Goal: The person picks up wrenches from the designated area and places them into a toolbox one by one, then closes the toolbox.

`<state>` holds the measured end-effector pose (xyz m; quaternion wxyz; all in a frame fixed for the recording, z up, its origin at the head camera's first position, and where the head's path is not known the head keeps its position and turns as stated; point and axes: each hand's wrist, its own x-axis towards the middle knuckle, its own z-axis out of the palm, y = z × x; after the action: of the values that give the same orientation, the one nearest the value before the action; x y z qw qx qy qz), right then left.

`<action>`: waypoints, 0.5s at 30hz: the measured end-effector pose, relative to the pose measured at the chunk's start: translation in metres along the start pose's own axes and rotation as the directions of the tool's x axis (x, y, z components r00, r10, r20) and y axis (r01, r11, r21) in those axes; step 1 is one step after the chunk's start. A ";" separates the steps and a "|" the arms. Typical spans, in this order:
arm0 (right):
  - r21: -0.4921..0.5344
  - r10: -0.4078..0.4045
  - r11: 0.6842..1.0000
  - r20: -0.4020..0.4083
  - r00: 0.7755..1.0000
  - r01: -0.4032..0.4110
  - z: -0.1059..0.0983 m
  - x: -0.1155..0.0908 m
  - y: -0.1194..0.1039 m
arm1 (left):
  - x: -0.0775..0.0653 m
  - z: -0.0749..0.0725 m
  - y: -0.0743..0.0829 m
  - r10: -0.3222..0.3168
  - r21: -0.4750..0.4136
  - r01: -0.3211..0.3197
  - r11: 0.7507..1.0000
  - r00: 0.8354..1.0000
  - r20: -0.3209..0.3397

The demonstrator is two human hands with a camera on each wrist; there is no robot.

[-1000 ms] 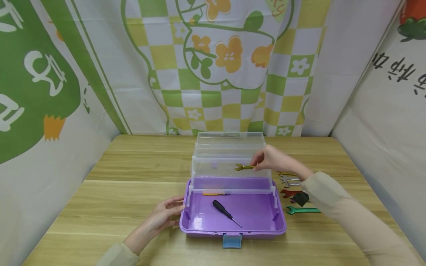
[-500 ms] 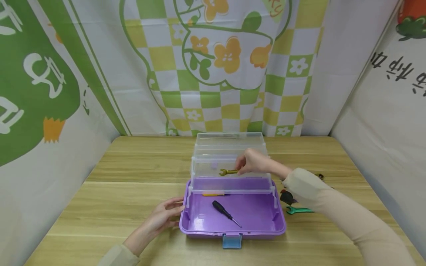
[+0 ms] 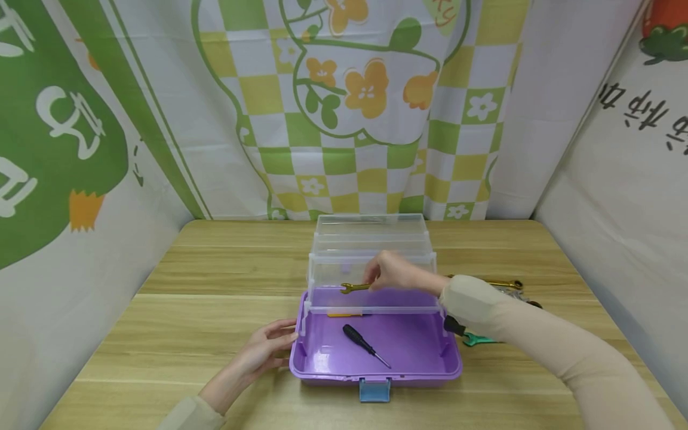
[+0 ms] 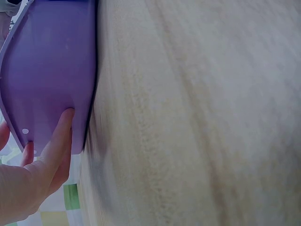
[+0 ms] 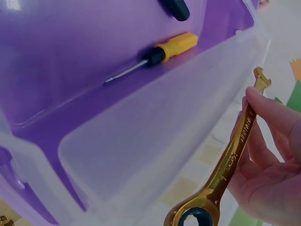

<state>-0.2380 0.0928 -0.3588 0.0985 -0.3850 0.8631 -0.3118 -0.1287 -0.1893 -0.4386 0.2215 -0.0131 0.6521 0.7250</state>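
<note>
My right hand (image 3: 391,272) pinches a gold ratcheting combination wrench (image 5: 231,153) between thumb and fingers. Its open end points left in the head view, over the clear tiered trays (image 3: 371,243) of a purple toolbox (image 3: 317,377). The ring end shows large in the right wrist view. My left hand (image 3: 258,345) rests against the toolbox's left side, its straight fingers (image 4: 60,136) touching the outer wall and the thumb at the rim. Inside the purple base lie a black-handled screwdriver (image 3: 361,339) and a yellow-handled screwdriver (image 5: 178,45), the latter partly under a tray in the head view.
Right of the toolbox lie several wrenches, among them a gold wrench (image 3: 507,283) and a green wrench (image 3: 477,340); my right sleeve (image 3: 516,316) covers part of them. A blue latch (image 3: 374,390) hangs at the box's front. Patterned curtains stand behind the wooden table (image 3: 215,263).
My right hand has carried the gold wrench leftward and slightly down across the clear trays. The left hand and the toolbox have stayed in place.
</note>
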 end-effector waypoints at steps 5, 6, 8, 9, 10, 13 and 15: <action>-0.008 -0.007 1.000 -0.013 1.000 0.007 0.006 0.004 0.000 | 0.000 0.000 0.000 0.000 0.002 0.000 1.000 1.000 -0.004; -0.014 -0.009 1.000 -0.015 1.000 0.008 0.007 0.004 0.000 | 0.000 0.000 -0.001 0.000 0.002 0.000 1.000 1.000 -0.004; -0.018 -0.002 1.000 -0.022 1.000 0.002 0.010 0.005 0.001 | 0.000 0.000 -0.001 0.001 0.001 -0.001 1.000 1.000 -0.003; -0.018 0.000 1.000 -0.026 1.000 -0.001 0.011 0.006 0.002 | 0.000 0.000 -0.001 0.001 0.001 -0.001 1.000 1.000 -0.002; -0.018 0.004 1.000 -0.028 1.000 -0.004 0.012 0.006 0.002 | 0.000 -0.001 -0.001 0.001 0.001 -0.001 1.000 1.000 -0.002; -0.008 0.008 1.000 -0.038 0.999 -0.008 0.013 0.007 0.004 | 0.000 -0.001 -0.001 0.001 0.003 -0.001 1.000 1.000 -0.002; 0.002 0.009 1.000 -0.042 0.999 -0.009 0.014 0.008 0.005 | 0.000 -0.001 -0.001 0.001 0.003 -0.001 1.000 1.000 -0.001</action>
<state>-0.2407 0.0832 -0.3727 0.0819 -0.3744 0.8663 -0.3202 -0.1287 -0.1901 -0.4397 0.2208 -0.0130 0.6533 0.7241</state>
